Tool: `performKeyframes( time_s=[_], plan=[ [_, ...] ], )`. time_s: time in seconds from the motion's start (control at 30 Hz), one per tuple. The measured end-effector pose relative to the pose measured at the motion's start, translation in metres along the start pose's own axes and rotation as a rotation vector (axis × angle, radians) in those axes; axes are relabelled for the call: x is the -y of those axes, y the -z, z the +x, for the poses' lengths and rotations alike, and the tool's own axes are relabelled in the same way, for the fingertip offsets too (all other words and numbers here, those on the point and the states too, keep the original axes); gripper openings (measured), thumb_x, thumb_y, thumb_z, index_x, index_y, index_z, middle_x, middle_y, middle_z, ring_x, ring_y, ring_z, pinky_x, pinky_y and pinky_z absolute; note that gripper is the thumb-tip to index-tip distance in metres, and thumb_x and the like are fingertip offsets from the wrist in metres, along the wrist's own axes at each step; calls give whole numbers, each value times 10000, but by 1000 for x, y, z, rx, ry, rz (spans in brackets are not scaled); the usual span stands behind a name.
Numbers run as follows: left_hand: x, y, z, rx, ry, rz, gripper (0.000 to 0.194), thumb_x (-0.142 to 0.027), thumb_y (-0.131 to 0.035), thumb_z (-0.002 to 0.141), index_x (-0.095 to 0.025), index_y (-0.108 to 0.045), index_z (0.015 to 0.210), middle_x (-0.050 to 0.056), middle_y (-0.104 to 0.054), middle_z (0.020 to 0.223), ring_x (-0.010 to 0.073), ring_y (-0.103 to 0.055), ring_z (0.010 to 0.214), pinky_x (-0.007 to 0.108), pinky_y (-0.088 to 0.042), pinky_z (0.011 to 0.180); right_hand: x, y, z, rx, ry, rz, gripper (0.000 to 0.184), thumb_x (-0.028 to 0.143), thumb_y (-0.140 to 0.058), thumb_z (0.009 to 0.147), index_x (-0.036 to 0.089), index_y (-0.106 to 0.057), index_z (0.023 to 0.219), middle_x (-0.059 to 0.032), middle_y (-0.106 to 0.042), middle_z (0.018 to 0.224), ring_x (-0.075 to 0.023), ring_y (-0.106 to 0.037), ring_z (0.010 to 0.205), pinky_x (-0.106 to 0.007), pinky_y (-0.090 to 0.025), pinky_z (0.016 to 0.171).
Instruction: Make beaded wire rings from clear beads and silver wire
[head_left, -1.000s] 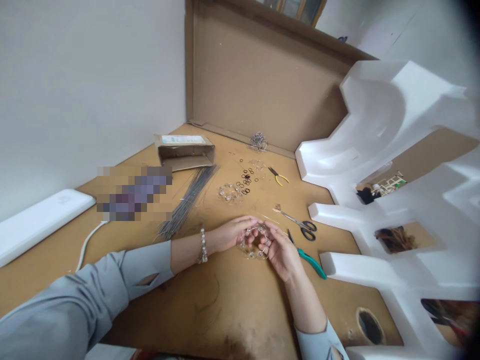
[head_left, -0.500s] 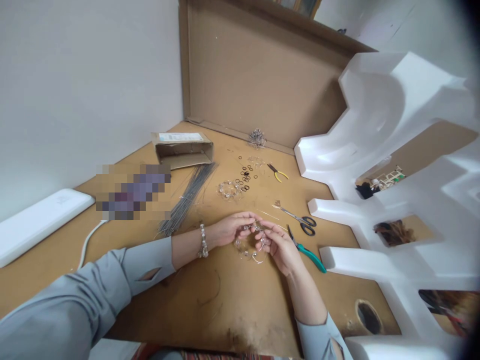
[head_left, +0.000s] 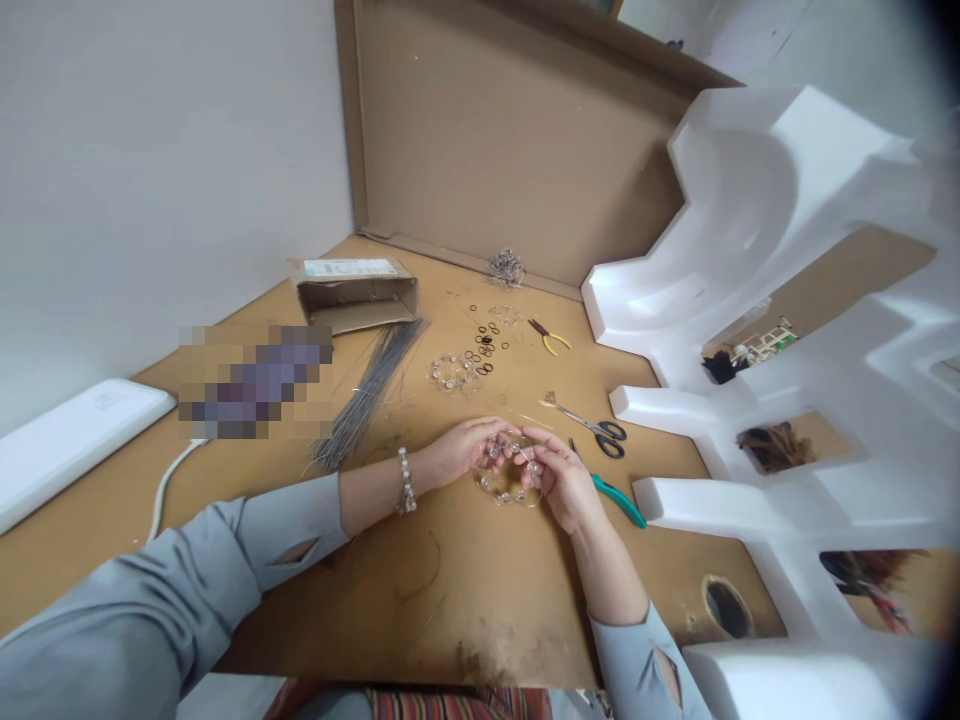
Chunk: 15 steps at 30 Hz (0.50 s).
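Note:
Between my two hands is a ring of thin wire with clear beads (head_left: pixel 504 495), its lower curve hanging above the table. My left hand (head_left: pixel 469 452) pinches the ring's upper left side, fingers closed. On the upper right side, my right hand (head_left: pixel 561 480) grips the same ring with thumb and fingers. Another beaded wire ring (head_left: pixel 453 372) lies on the table beyond my hands. Teal-handled pliers (head_left: pixel 619 500) rest just right of my right hand, partly hidden by it. Black-handled scissors (head_left: pixel 600 432) lie a little farther back.
A bundle of grey wires (head_left: pixel 367 400) lies left, before an open cardboard box (head_left: pixel 356 300). Farther back are small dark rings (head_left: pixel 486 345), yellow-handled pliers (head_left: pixel 551 338) and a tangled wire heap (head_left: pixel 506 267). White foam packing (head_left: pixel 675 500) borders the right; a white power bank (head_left: pixel 82 435) sits left.
Both hands still hold the beaded ring, which has turned slightly so its lower loop shows rounder. My fingers have shifted a little along it. The whole view has moved slightly.

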<state>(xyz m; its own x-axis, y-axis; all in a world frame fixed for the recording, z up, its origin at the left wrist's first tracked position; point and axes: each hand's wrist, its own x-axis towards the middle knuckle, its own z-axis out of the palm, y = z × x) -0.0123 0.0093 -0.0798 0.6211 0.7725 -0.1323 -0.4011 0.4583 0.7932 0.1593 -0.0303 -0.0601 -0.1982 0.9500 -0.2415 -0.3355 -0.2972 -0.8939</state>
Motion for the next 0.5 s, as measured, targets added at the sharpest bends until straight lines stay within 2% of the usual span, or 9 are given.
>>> performKeyframes(
  time_s=[0.2,0.33,0.5],
  plan=[
    [-2,-2,-2,61,1,66,311,-409,-559,821,-113,-598,906,46,-613,755,101,-531,573,251,-390,582,4,0,0,-42,8,73,296,204,-630,710,165,-601,1002,-11,-684,706,-95,-566,489,-211,-448,475],
    [-2,-2,-3,67,-5,116,256,-371,-613,795,-125,-579,856,16,-578,708,94,-528,603,229,-392,583,7,1,0,-76,7,131,305,182,-620,727,173,-585,1030,-9,-684,722,-95,-578,500,-209,-473,475],
    [0,1,-2,73,-5,-28,197,-315,-613,800,-128,-553,814,-5,-537,668,72,-490,564,209,-375,554,6,1,0,-20,-94,215,353,135,-652,685,172,-579,1029,-6,-674,776,-77,-591,544,-204,-511,535]
  ],
)
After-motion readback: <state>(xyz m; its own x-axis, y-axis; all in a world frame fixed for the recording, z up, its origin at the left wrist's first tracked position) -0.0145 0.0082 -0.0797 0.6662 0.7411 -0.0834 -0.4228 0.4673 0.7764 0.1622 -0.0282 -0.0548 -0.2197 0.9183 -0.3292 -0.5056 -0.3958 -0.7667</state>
